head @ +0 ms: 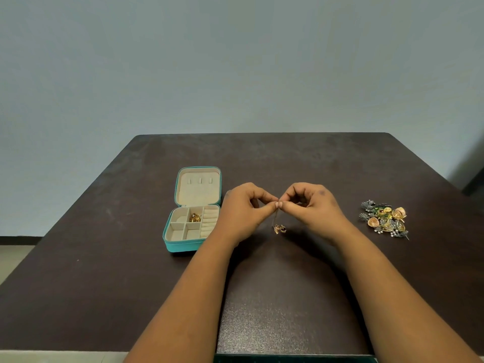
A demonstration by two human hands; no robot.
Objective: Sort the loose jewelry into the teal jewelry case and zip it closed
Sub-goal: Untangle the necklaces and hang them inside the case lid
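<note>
Dark brown desk (157,284) stands against a plain pale blue-grey wall (235,61); light floor (13,258) visible at left.

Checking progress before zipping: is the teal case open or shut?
Open. The teal case has its lid laid back, compartments exposed, with one gold piece inside a compartment.

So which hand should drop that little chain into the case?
Probably the left hand: it is nearer the open teal case. Both hands pinch the chain.

Left forearm (183,297) hides the case's (180,246) corner.
</note>
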